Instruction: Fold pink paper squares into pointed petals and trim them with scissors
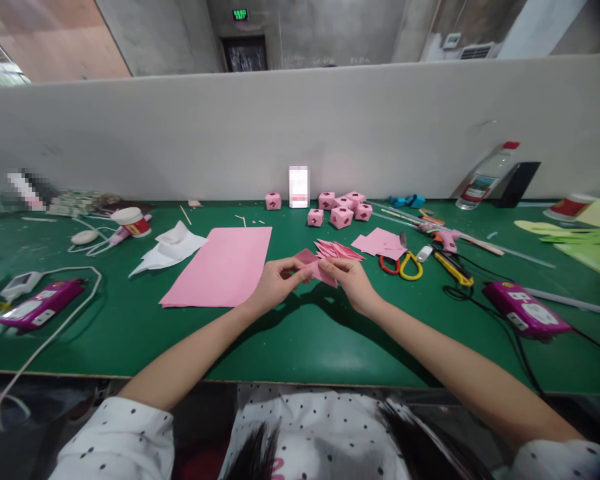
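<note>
In the head view, pinches a small creased pink paper piece (322, 274) between left hand (280, 280) and right hand (351, 276), with thumbs closed against fingers (mid-fold, probably). Just beyond the right hand, shows narrow folded pink paper pieces (339, 250); farther out, boxy pink paper shapes (342, 217), seemingly done. Apparently leaves unfolded the flat pink paper squares (383, 243) right of the right hand and large pink paper sheet (225, 267) left of the left.

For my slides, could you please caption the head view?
Left hand and right hand hold pink paper above a green table.

Green tabletop (300, 353): pink sheets (225, 267), white paper (173, 247), scissors (401, 265).
</note>
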The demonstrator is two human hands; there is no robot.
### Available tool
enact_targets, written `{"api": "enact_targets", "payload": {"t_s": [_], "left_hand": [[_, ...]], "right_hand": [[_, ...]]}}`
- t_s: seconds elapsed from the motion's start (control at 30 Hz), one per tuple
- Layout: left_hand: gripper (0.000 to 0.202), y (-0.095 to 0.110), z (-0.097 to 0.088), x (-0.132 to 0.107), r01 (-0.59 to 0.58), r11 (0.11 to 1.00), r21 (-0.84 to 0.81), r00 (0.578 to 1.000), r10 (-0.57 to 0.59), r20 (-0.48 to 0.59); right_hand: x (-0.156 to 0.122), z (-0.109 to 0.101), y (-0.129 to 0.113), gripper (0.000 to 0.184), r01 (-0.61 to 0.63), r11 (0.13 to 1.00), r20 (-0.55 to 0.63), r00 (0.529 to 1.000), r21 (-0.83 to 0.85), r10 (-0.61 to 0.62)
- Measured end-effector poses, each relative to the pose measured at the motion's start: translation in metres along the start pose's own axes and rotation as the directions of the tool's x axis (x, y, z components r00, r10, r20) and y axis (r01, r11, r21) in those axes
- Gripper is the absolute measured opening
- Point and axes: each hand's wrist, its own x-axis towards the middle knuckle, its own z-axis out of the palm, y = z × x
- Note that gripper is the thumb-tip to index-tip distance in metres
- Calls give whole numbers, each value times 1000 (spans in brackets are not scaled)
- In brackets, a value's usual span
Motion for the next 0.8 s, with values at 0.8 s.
{"api": "enact_targets", "payload": {"t_s": [0.8], "left_hand": [[32, -1, -7, 2, 52, 994, 101, 992, -63, 113]], "right_hand": [[2, -3, 2, 39, -8, 996, 49, 999, -87, 12]]}}
